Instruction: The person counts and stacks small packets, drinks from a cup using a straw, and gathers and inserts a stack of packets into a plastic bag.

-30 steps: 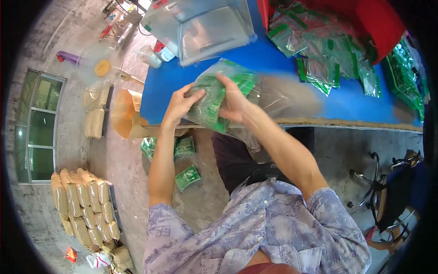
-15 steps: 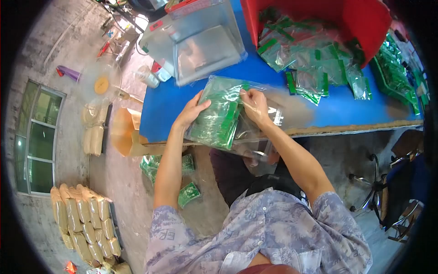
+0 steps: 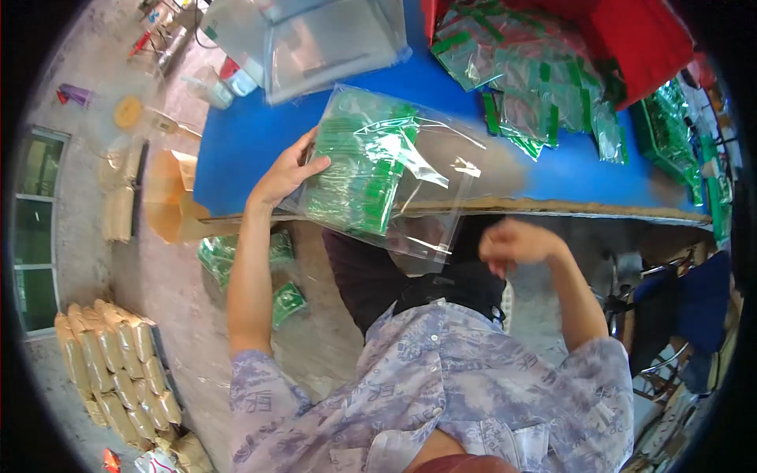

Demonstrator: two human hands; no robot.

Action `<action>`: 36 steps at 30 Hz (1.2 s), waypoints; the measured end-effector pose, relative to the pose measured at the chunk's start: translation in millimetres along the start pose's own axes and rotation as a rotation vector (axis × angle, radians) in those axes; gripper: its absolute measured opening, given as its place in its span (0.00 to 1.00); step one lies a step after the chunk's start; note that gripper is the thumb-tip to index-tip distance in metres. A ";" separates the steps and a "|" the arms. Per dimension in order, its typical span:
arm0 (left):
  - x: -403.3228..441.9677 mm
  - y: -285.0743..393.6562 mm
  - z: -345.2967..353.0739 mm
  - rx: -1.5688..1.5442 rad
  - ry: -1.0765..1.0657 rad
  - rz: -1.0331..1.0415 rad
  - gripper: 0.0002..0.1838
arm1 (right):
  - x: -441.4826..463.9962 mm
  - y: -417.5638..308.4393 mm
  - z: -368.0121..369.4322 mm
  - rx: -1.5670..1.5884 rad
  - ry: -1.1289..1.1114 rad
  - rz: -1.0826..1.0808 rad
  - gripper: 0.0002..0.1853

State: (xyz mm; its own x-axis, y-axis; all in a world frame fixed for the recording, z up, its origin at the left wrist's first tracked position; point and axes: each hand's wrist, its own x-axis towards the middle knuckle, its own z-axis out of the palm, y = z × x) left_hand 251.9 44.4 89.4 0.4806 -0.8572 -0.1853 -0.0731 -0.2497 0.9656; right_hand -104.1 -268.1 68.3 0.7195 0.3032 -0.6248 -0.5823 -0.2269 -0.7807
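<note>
My left hand [image 3: 290,175] grips the left side of a clear plastic bag [image 3: 438,209] at the front edge of the blue table. Inside the bag lies a stack of green-edged clear packets [image 3: 351,169], filling its left part. The bag's right part is flat and glossy, jutting out past the table edge. Away from the bag, my right hand [image 3: 516,244] is above my lap to the right. Its fingers look curled but are smeared by motion, so whether they hold anything cannot be made out.
A red bin [image 3: 631,47] lies at the back right, with green-edged packets [image 3: 544,102] spilling onto the blue table [image 3: 244,150]. A green basket [image 3: 666,142] of packets is farther right. Clear plastic bags [image 3: 335,47] and a small bottle [image 3: 239,77] sit at the back left.
My right hand has let go of the bag and moved right and down toward my body. My left hand still holds the bag, whose right part now shows. The camera view has shifted slightly.
</note>
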 end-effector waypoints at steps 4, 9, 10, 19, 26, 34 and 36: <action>8.7 0.0 -1.1 -0.046 0.032 -0.056 0.41 | -57.5 196.0 80.9 0.141 -0.487 0.614 0.24; 18.9 -13.1 -8.0 -0.079 -0.007 -0.038 0.38 | -105.9 277.5 222.7 0.276 -0.504 0.471 0.36; 18.3 -11.1 -5.6 -0.045 0.026 -0.045 0.37 | -107.9 278.1 234.2 0.242 -0.439 0.562 0.35; 16.7 -15.6 -6.1 -0.034 0.012 -0.002 0.39 | -95.9 180.7 253.2 -0.213 -0.268 0.698 0.35; 14.4 -17.4 -4.1 -0.100 -0.014 -0.023 0.41 | -106.2 152.0 253.2 -0.335 -0.401 0.699 0.35; 17.2 -18.8 -6.9 -0.050 0.014 -0.026 0.41 | -126.8 110.1 219.3 -0.559 -0.667 0.648 0.37; 15.7 -18.1 -7.3 -0.045 0.024 -0.051 0.40 | -135.0 99.2 205.9 -0.620 -0.733 0.632 0.37</action>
State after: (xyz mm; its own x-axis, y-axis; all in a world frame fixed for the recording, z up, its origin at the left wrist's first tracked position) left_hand 267.2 38.7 70.3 0.5039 -0.8324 -0.2305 -0.0092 -0.2720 0.9623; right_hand -336.9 -141.0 78.0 -0.1458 0.3926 -0.9081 -0.3282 -0.8851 -0.3300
